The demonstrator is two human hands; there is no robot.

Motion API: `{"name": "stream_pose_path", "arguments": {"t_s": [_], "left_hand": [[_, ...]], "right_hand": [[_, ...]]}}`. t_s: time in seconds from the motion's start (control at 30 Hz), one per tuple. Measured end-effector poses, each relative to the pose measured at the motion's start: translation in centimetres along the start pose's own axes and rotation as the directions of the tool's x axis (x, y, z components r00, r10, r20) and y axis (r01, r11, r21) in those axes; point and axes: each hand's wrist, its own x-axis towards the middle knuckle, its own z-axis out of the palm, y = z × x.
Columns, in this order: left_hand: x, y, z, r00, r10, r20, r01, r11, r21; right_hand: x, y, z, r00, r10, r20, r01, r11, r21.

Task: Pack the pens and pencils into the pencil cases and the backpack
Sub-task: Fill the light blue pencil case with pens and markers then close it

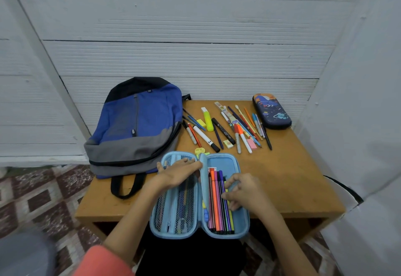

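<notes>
An open pale blue pencil case (243,221) lies at the near edge of the wooden worktop (293,178), its end hanging just over the edge. The left hand (180,173) rests flat on the mesh pocket of the case's left half, fingers straight and reaching to the middle flap. The right hand (243,193) is over the right half with its fingers curled, thumb and forefinger pinching what looks like a pale blue strap (233,185), the lower fingers touching the row of felt-tip pens (217,206) packed side by side there.

Further back, a loose spread of pens and pencils (225,128) lies across the worktop, with a yellow highlighter (208,119) and a pink eraser (251,144) among them. A blue and grey backpack (138,124) lies flat to the left, touching the nearest pens. A dark blue pencil case (272,111) with a space print sits zipped at the far right corner, just beside the spread.
</notes>
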Motion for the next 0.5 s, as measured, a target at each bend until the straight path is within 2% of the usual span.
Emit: {"name": "stream_pose_path", "arguments": {"t_s": [0.2, 0.3, 0.4, 0.5], "left_hand": [[0.0, 0.1, 0.0, 1.000, 0.018, -0.005, -0.018, 1.000, 0.005], [0.3, -0.3, 0.1, 1.000, 0.031, -0.005, -0.031, 1.000, -0.007], [0.7, -0.8, 0.0, 0.999, 0.032, 0.007, -0.032, 0.999, -0.038], [0.6, -0.6, 0.0, 0.999, 0.035, 0.006, -0.035, 0.999, -0.029]], "right_hand": [[0.2, 0.3, 0.5, 0.999, -0.033, 0.029, 0.032, 0.999, 0.020], [0.3, 0.3, 0.6, 0.998, -0.062, -0.029, 0.062, 0.998, -0.014], [0.7, 0.5, 0.8, 0.981, -0.109, -0.158, 0.080, 0.981, -0.177], [0.7, 0.5, 1.2, 0.982, -0.148, -0.118, 0.098, 0.930, -0.354]]}}
